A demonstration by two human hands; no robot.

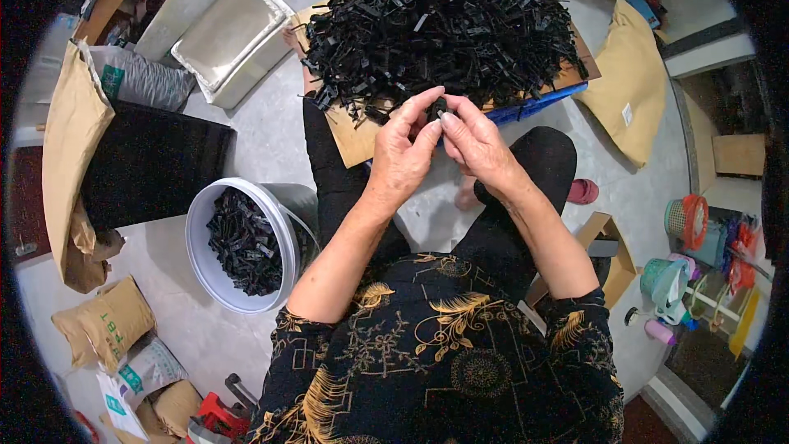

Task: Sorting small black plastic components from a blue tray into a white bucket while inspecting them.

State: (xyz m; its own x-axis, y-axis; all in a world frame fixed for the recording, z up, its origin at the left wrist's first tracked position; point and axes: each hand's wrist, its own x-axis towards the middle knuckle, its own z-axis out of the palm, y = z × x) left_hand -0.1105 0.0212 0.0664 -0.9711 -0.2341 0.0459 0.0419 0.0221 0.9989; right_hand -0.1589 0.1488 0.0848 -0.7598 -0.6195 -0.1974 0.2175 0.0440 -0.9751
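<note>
Black cloth with curly gold feathers — a shirt (448, 337) — is closest, and two bare arms reach up from it. At the ends, the left hand (399, 154) and the right hand (490, 153) meet just by the near edge of a brown board (348, 143). Both are nearly closed, with the fingers bent and the tips pinched together around one small black piece (439, 106) (mostly hidden by the fingers, so I can't tell its shape). Behind it sits a big heap of black bits (440, 29), all thin and spiky, which covers most of the board but leaves its near left corner bare. Something blue (538, 104) peeks out under the near edge, toward the right. On the floor, to the left of the legs, stands a white bucket (194, 251) with more black bits (245, 238) inside. Past the board's left edge is a white foam box (223, 41), and beside its right edge lies a fat tan sack (631, 86) — near a pink slipper (583, 191).
</note>
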